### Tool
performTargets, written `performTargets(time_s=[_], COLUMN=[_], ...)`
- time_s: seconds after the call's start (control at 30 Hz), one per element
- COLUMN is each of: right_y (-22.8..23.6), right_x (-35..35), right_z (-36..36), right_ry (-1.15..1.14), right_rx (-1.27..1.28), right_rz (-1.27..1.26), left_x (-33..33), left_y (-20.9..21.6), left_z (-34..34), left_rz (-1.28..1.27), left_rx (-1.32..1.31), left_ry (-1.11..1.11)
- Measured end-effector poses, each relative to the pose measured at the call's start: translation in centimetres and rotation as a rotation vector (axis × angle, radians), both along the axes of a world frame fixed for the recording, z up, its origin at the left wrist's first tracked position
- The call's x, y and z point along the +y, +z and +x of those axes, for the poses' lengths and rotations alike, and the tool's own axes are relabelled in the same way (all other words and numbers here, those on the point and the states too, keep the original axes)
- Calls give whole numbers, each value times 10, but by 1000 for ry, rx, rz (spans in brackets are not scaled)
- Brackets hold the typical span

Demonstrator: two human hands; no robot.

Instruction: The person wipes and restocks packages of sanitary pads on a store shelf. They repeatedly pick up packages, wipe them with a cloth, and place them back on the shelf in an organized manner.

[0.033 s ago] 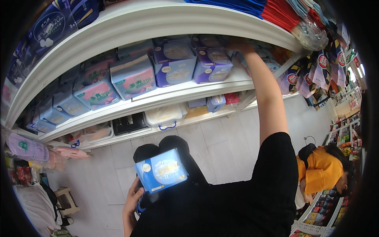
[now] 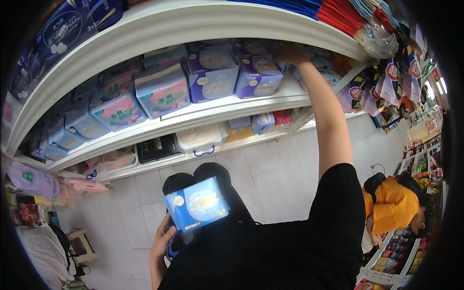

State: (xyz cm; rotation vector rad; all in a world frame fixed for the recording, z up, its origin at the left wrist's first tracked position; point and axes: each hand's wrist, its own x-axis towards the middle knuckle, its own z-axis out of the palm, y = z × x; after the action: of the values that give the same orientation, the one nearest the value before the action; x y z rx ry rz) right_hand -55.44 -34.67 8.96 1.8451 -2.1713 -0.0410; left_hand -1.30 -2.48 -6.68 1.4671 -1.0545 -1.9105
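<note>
Pale floor tiles [image 2: 237, 169] and white shelves [image 2: 193, 26] in a shop

Closest is a black short-sleeved shirt [image 2: 290, 246], with bent legs in dark trousers [image 2: 237, 198] just past it. Low down is the left hand [image 2: 162, 239], with its fingers closed on the lower left corner of a blue pad pack [image 2: 197, 204]. That pack is over the legs, with its front facing up and a big pale round shape on it.

Farther out, the right hand [image 2: 292, 53] is deep in a shelf. It is dark under the top board, so I cannot tell if its fingers are open or closed. Just left of it stands a purple-and-blue pack [image 2: 259, 79]. Next to that is a bigger purple-and-blue pack [image 2: 212, 82], then two pink-and-blue packs [image 2: 162, 96]. On the low shelf, a black box [image 2: 157, 148] sits beside a clear plastic tub [image 2: 200, 137] with a blue handle [image 2: 204, 152].

Far off to the right, a person in an orange top [image 2: 394, 205] is beside racks of small, bright packets [image 2: 394, 249].
</note>
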Motion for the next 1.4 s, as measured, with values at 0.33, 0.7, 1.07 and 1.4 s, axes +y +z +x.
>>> performTargets(time_s=[0.33, 0.7, 1.07, 1.4], right_y=[14, -65, -42, -57], right_x=[238, 378, 369, 367], right_z=[29, 198, 340, 362], right_ry=[-41, 269, 336, 454], right_rx=[-998, -2392, -2214, -1944], right_rz=[-635, -82, 354, 571], left_x=[30, 58, 125, 105], left_y=[-5, 1, 70, 71], left_z=[27, 78, 73, 16], left_rz=[-103, -155, -1188, -574], left_rx=[192, 195, -381, 394], left_ry=[-59, 365, -84, 491])
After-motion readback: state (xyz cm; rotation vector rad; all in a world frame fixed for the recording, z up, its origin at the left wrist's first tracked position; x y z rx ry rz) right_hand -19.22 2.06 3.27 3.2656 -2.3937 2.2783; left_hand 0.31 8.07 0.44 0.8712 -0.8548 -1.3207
